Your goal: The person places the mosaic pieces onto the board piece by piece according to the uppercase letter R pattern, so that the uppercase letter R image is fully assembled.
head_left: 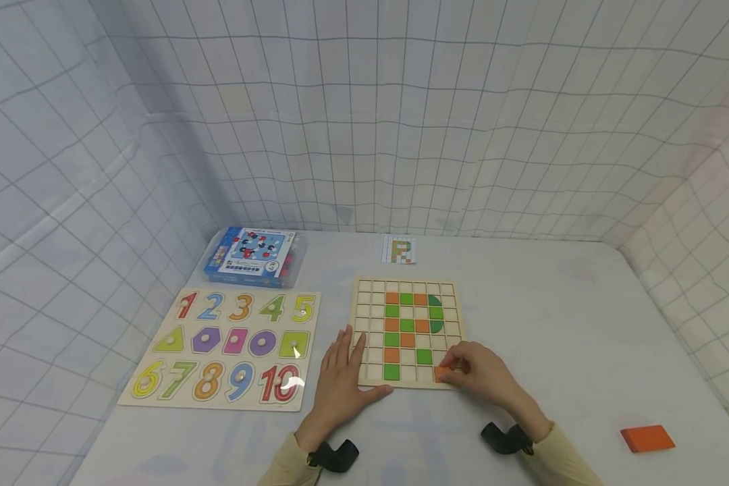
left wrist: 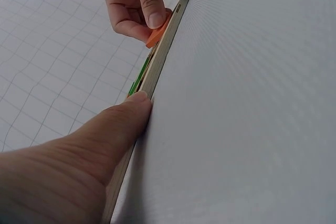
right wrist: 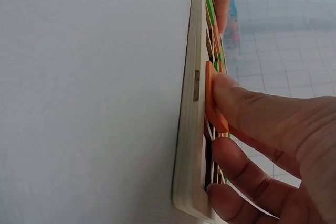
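Note:
A wooden grid board [head_left: 373,287] lies flat, with orange and green square tiles and two dark green rounded tiles set in its cells. At its near right corner my right hand [head_left: 482,374] pinches an orange square tile [right wrist: 211,95] between thumb and fingers. That tile sits tilted at the board's near edge in both wrist views. My left hand [head_left: 340,391] rests on the board's left side, fingers fairly straight, its thumb [left wrist: 118,121] against the near edge. Behind the board lies a small pattern card [head_left: 399,250] with a similar orange and green figure.
Left of the board lies a puzzle board [head_left: 219,351] with knobbed numbers and shapes. A clear plastic box [head_left: 252,256] with a molecule picture stands behind it. An orange block [head_left: 647,438] lies at the near right. White gridded sheets [head_left: 401,121] enclose the table.

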Action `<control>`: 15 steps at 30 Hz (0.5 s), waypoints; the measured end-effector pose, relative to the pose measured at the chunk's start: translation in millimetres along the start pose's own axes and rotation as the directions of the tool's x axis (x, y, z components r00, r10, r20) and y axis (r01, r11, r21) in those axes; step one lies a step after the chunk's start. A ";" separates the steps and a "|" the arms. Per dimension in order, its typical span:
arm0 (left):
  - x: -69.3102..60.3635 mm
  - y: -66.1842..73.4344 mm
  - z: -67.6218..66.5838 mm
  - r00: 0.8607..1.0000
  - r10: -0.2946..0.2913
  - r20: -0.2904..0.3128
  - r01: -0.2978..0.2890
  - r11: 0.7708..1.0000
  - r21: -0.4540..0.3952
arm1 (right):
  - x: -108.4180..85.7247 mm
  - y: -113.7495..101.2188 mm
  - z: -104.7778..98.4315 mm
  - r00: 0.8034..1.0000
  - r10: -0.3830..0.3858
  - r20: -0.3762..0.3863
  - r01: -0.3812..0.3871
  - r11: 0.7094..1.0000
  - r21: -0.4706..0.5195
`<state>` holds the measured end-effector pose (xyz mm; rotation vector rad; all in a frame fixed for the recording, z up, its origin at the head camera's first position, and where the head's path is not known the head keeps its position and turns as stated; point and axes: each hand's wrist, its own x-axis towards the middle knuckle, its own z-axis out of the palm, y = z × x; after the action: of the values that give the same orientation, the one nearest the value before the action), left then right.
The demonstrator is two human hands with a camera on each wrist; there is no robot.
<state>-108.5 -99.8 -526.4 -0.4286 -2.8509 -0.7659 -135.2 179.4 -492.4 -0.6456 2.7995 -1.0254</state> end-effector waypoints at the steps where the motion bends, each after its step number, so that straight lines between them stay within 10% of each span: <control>1: 0.0 0.0 0.1 1.000 -0.002 0.003 0.002 1.000 0.000 | -0.4 0.3 0.4 1.000 -0.006 -0.007 0.006 1.000 -0.021; 15: 0.8 -1.3 1.2 1.000 -0.013 0.012 0.013 1.000 -0.002 | -6.9 1.6 -3.6 0.998 -0.062 -0.005 0.060 0.984 -0.168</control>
<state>-109.7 -100.1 -527.8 -0.4169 -2.8664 -0.7716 -130.4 185.5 -491.1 -0.7501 2.9142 -0.8095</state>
